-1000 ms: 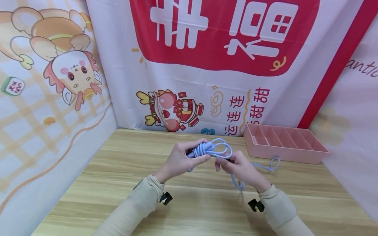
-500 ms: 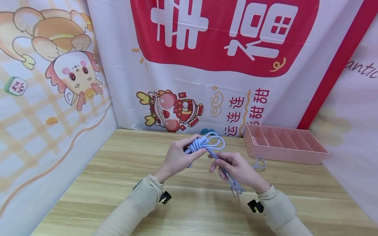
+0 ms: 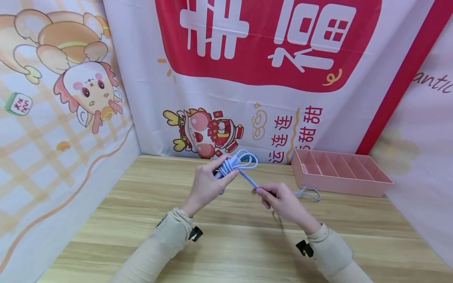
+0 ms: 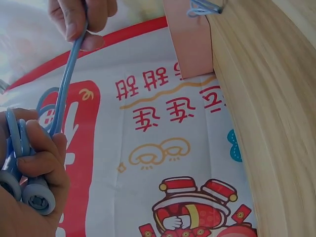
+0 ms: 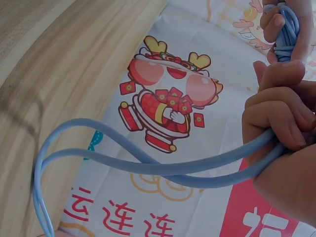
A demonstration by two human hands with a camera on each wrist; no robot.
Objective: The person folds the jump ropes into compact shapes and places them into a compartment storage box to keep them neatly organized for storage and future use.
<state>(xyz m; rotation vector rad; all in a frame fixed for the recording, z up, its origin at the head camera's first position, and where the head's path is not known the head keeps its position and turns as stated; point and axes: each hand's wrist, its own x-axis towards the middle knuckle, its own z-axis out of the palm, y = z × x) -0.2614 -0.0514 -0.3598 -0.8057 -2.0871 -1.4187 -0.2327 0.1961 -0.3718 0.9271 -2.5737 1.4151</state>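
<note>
Toward the far edge of the bench (image 3: 226,255), my left hand (image 3: 205,184) grips the wound cord (image 3: 223,169), right hand (image 3: 284,201) pinches its strands (image 3: 249,179); I'd pull evenly.

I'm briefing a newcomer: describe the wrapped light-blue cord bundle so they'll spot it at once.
Find the pale wood-grain table, then the person's left hand above it. That hand grips the light-blue cord bundle. Wrapped round many times, it differs from the straight, doubled cord stretch running to the right hand.
</note>
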